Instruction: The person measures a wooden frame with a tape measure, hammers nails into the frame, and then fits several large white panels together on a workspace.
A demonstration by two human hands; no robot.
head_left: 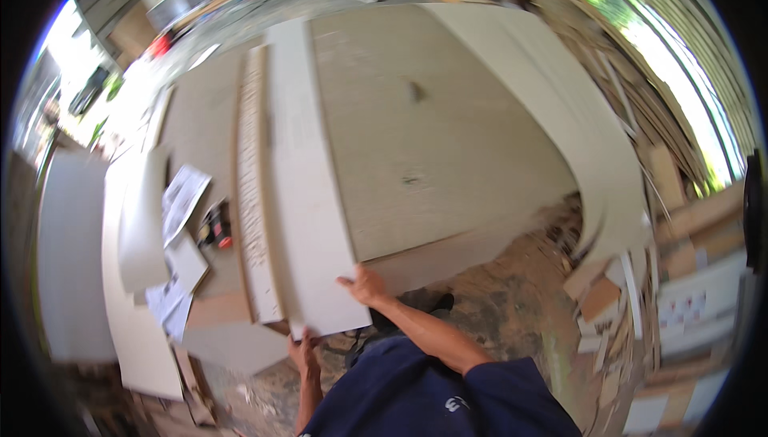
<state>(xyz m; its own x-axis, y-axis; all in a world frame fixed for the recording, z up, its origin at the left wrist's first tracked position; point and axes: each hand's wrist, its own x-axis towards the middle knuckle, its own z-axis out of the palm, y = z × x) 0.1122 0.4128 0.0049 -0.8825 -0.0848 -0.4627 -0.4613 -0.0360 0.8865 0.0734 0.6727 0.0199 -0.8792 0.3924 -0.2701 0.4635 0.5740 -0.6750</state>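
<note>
A long white board [308, 181] lies lengthwise across the worktable, its near end sticking out toward me. My left hand [304, 351] is closed on that near end at its left corner. On the board's right edge, a little farther up, my right hand [366, 285] is closed too, with the thumb over the top face; its other fingers are partly hidden. Left of the board runs a narrow brown-edged strip [254, 189] with a rough, pale speckled surface. To the right spreads a large grey-beige sheet [432, 133] with a few dark marks.
A black and red power tool [216, 227] and loose paper sheets [184, 201] lie at left. A curled white sheet [596, 141] hangs over the table's right side. Offcuts and planks [608, 301] are piled at right. A grey-white panel [74, 257] stands at far left.
</note>
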